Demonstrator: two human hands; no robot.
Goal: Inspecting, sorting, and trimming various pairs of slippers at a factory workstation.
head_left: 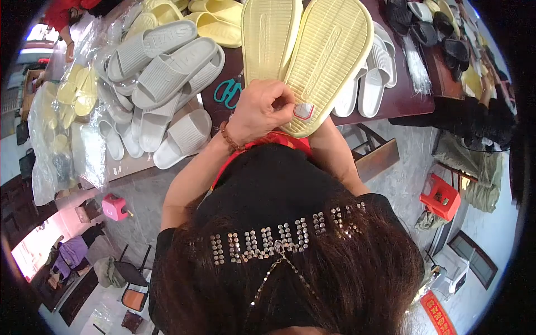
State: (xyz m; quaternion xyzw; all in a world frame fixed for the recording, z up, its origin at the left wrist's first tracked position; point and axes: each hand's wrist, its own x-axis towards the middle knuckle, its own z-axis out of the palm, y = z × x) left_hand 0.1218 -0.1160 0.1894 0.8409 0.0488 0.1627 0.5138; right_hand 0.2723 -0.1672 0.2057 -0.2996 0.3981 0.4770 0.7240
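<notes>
Left hand (265,109): thumb and forefinger curled into a ring, tips together at the left edge of a red-bordered label (304,111). Can't tell if they grip that edge or only touch it. Right hand: hidden behind the soles, only the right forearm (337,153) shows, so grip unknown; probably supporting from below.

Pair of pale-yellow slides (329,53) is soles-up, directly beyond and right of the left hand. Label sits at the heel end of the right-hand sole, just right of the fingertips.

Risks, my read:
- Label creases or goes crooked if the fingertips drag sideways on that edge.
- Poor adhesion likely: sole is ridged, so less contact area, corners could lift.
- Pair could fan apart or slip if the hidden hand's support is weak; nothing visible clamps the two together.
- Grey slides (176,72) are heaped left of the left hand, the nearest one (183,137) by the table edge. A wide swing of the left forearm could knock it off.
- Teal scissors handles (225,100) just left of the left hand; knuckles or bracelet (226,135) could snag.
</notes>
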